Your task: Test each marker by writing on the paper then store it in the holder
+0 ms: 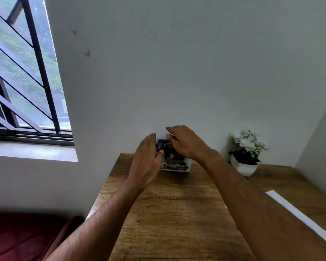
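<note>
I'm seeing print on the label across the front of the holder (175, 165), but it's blurring too much to read.

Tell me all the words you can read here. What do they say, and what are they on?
None can be read for sure.
The dark label on the front of the white holder has red and white print, too blurred to read.
The markers in it show no readable text.
The paper looks blank.

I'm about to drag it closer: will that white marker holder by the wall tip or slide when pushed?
The holder looks low and boxy, so it will probably slide on the smooth wooden table. The upright markers may rattle. It looks like plastic, so it is likely light.
</note>
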A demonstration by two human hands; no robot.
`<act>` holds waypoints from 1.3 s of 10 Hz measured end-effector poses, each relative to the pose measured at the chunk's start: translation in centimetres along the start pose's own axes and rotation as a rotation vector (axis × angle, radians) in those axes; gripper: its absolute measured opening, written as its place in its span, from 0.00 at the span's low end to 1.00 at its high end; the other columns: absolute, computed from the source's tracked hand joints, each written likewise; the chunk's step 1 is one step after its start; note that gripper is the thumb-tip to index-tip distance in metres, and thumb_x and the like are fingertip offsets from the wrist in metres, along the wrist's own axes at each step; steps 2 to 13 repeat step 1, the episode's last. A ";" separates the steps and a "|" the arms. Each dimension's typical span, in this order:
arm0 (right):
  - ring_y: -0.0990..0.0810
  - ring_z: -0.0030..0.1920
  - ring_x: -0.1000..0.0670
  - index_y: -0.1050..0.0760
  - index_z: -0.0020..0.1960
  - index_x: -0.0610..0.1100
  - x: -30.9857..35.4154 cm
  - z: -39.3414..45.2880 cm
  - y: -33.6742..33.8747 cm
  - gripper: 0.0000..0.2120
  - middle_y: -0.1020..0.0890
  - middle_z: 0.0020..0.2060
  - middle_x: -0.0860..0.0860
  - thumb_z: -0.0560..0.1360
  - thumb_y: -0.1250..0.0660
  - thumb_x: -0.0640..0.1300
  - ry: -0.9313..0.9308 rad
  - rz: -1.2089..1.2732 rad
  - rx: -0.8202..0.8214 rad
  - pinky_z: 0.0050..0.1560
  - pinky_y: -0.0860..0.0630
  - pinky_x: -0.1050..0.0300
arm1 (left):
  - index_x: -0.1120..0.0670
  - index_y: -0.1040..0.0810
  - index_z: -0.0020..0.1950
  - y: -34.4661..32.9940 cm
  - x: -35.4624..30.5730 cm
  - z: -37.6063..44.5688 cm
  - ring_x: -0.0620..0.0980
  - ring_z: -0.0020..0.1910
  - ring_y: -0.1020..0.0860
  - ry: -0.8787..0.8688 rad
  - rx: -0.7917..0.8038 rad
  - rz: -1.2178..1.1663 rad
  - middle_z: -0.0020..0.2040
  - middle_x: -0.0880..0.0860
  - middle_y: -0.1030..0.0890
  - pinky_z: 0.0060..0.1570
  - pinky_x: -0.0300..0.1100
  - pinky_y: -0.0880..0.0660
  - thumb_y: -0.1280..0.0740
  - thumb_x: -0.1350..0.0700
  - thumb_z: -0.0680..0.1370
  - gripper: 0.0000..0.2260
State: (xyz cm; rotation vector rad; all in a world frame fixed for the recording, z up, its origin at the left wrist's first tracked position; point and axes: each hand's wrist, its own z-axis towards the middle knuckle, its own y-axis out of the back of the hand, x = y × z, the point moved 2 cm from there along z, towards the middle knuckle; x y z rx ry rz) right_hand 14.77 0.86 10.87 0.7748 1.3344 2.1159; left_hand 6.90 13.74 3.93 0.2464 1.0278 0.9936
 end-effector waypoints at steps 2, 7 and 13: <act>0.27 0.69 0.41 0.32 0.74 0.41 -1.1 -0.1 -0.1 0.24 0.24 0.69 0.42 0.85 0.46 0.54 0.008 -0.088 -0.073 0.68 0.28 0.41 | 0.54 0.46 0.79 -0.1 -0.6 0.8 0.48 0.77 0.43 -0.060 -0.044 0.035 0.78 0.52 0.41 0.74 0.40 0.49 0.43 0.50 0.82 0.27; 0.27 0.69 0.41 0.32 0.74 0.41 -1.1 -0.1 -0.1 0.24 0.24 0.69 0.42 0.85 0.46 0.54 0.008 -0.088 -0.073 0.68 0.28 0.41 | 0.54 0.46 0.79 -0.1 -0.6 0.8 0.48 0.77 0.43 -0.060 -0.044 0.035 0.78 0.52 0.41 0.74 0.40 0.49 0.43 0.50 0.82 0.27; 0.27 0.69 0.41 0.32 0.74 0.41 -1.1 -0.1 -0.1 0.24 0.24 0.69 0.42 0.85 0.46 0.54 0.008 -0.088 -0.073 0.68 0.28 0.41 | 0.54 0.46 0.79 -0.1 -0.6 0.8 0.48 0.77 0.43 -0.060 -0.044 0.035 0.78 0.52 0.41 0.74 0.40 0.49 0.43 0.50 0.82 0.27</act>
